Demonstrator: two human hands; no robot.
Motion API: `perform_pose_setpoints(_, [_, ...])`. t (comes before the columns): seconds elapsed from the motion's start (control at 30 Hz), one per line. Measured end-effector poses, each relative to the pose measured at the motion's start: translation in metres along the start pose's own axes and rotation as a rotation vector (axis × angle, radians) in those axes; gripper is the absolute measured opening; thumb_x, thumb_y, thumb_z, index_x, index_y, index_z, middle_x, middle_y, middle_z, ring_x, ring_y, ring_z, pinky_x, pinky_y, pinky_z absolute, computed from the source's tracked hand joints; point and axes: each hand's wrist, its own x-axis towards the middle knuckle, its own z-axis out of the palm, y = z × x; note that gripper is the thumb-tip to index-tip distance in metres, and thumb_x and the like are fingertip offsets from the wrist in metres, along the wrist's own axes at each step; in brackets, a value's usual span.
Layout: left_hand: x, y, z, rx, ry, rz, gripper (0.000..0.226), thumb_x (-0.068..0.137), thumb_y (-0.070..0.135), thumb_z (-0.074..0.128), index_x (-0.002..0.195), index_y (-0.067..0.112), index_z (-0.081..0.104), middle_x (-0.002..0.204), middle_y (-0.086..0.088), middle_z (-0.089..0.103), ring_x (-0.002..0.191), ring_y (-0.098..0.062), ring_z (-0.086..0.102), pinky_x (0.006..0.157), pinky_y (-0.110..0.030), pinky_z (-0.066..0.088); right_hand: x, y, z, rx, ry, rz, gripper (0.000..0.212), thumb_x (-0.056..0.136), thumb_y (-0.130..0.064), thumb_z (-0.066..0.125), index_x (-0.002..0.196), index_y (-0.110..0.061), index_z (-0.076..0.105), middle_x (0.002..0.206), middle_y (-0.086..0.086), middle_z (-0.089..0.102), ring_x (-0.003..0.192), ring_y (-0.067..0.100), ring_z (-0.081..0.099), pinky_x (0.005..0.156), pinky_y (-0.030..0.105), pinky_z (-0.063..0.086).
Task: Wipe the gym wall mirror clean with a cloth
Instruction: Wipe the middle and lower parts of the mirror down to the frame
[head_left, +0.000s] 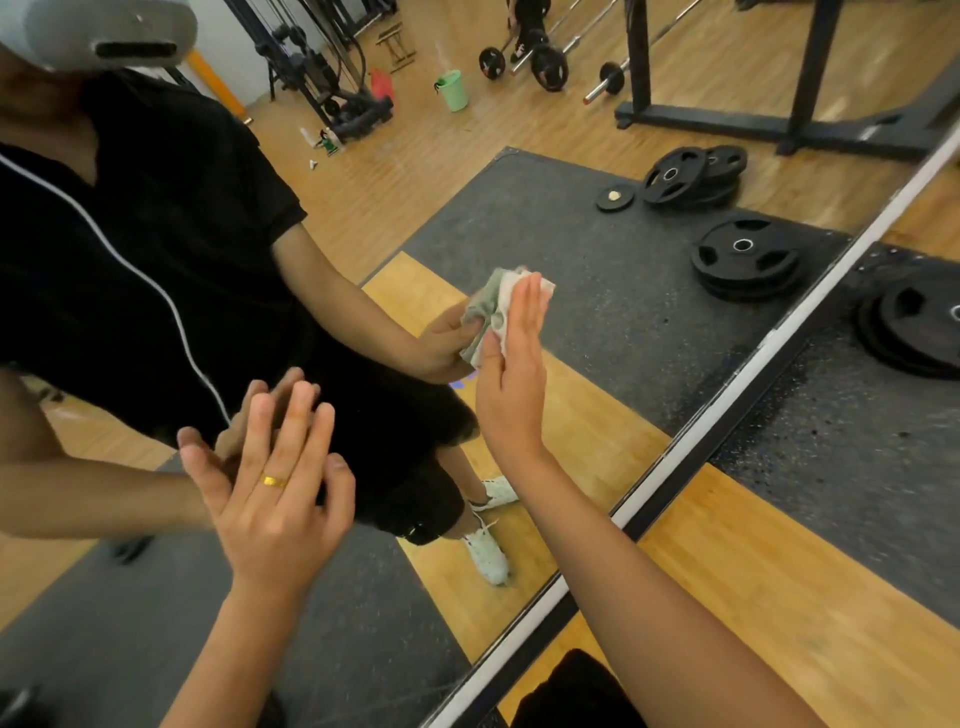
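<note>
Cloth (497, 304): bunched green-and-white rag, pressed flat against the glass low on the mirror, just above its bottom edge.
Cloth axis: long side runs up along the fingers that cover it; white corner pokes out past the fingertips, top right.
Right hand (511, 374): fingers straight and together, palm pinning the cloth to the glass. Not curled round it; it presses, it does not clutch.
Left hand (275, 499): spread flat, fingertips on the glass, holding nothing. Gold ring (274, 481) on one finger. Well apart from the cloth, to its left.
Mirror (571, 234): stands upright on the wall, face toward the person. Its white bottom frame (727, 395) runs as a long slant from lower left to upper right in the head view.
Risk, cloth: held by flat pressure alone, so a quick stroke or eased palm could let it slide out and drop to the floor.
Risk, smears: the bare left palm on the glass will likely leave prints on the mirror.
Risk, coverage: a wadded rag wipes a narrow band; streaks between passes seem likely.
Floor: wood boards (753, 571) and black rubber mat (857, 441) at the mirror's foot; weight plates (914, 322) stacked beside the frame.
In reflection: green bucket (453, 89), a spray bottle (328, 141).
</note>
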Motion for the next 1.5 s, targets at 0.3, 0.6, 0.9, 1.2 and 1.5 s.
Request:
perform_pose_setpoints(0.3, [0.068,0.047,0.019,-0.230,-0.011,0.101,0.038,0.094,0.009,0.062,0.131,0.001,0.068,0.145,-0.013,0.058,0.150,-0.025,0.038,0.126,-0.053,0.007,0.001,0.023,-0.018,-0.042,0.002,0.117,0.062,0.111,-0.010,0.037,0.164,-0.019,0.006,0.173,-0.008,0.002,0.157,0.004,-0.007,0.126,0.020,0.011])
perform_pose_setpoints(0.6, [0.076,0.050,0.040,-0.052,-0.121,0.191,0.054,0.098,0.023,0.054,0.150,0.007,0.051,0.163,-0.009,0.038,0.155,-0.026,0.027,0.126,-0.054,0.000,0.020,-0.006,-0.007,-0.013,0.112,0.067,0.058,0.111,-0.014,0.036,0.163,-0.015,0.012,0.170,-0.010,0.007,0.158,0.006,-0.003,0.127,0.021,0.007])
perform_pose_setpoints(0.9, [0.074,0.049,0.040,-0.037,-0.125,0.191,0.055,0.098,0.022,0.055,0.151,0.008,0.050,0.163,-0.006,0.038,0.156,-0.023,0.025,0.126,-0.055,-0.002,0.038,0.060,-0.019,0.014,0.336,0.201,0.053,0.112,-0.017,0.034,0.163,-0.013,0.021,0.170,-0.007,0.018,0.158,0.009,0.012,0.129,0.045,0.015])
perform_pose_setpoints(1.2, [0.118,0.079,0.049,-0.078,-0.183,0.257,0.049,0.100,0.019,0.054,0.147,0.004,0.054,0.160,-0.011,0.042,0.154,-0.026,0.029,0.125,-0.058,-0.001,0.076,0.011,-0.031,0.103,0.184,0.028,0.054,0.111,-0.015,0.034,0.162,-0.008,0.019,0.167,-0.012,0.012,0.159,0.011,0.001,0.130,0.039,0.009])
perform_pose_setpoints(1.5, [0.157,0.087,0.064,0.121,-0.283,0.342,0.051,0.100,0.021,0.052,0.149,0.007,0.054,0.163,-0.007,0.039,0.153,-0.026,0.034,0.125,-0.060,-0.004,0.075,0.090,-0.061,0.091,0.260,0.259,0.050,0.111,-0.025,0.033,0.158,-0.022,0.017,0.168,-0.008,0.014,0.158,0.009,0.007,0.129,0.049,0.016])
